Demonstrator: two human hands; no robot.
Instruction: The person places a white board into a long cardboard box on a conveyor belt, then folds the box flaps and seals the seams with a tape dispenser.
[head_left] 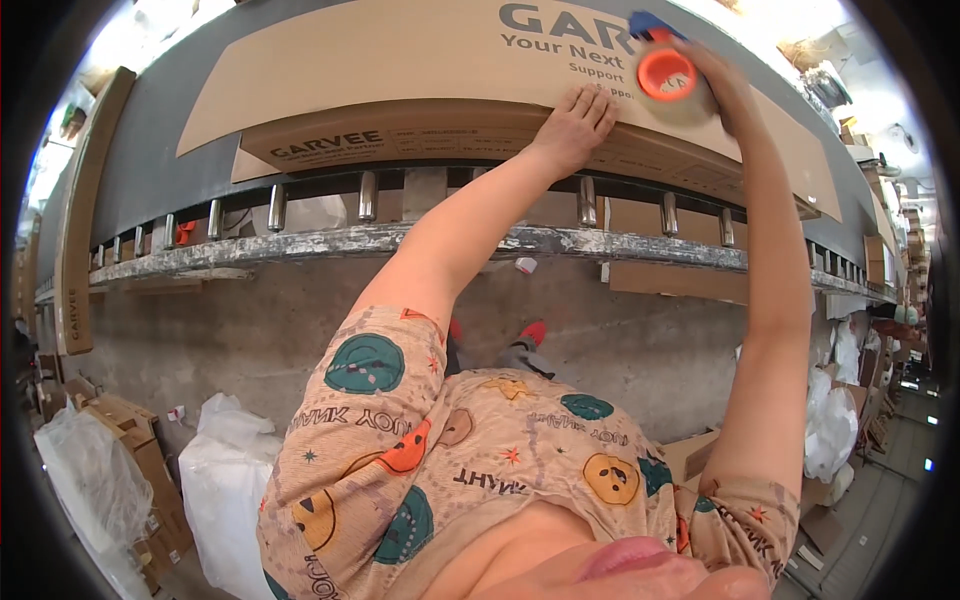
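Currently | we're seeing bare conveyor (165, 175) between the long carton (400, 60) and narrow box (85, 225) at left | our left hand (577, 130) is resting on the carton's near edge, fingers extended, gripping nothing | our right hand (722, 85) is gripping the tape dispenser (648, 82) right of those fingers, over the carton, contact unclear

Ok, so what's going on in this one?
A person stands at a roller conveyor with a long cardboard box lying along it. The left hand rests on the box near its close edge. The right hand holds an orange-and-blue tape dispenser over the box; whether it touches the cardboard, I can't tell.
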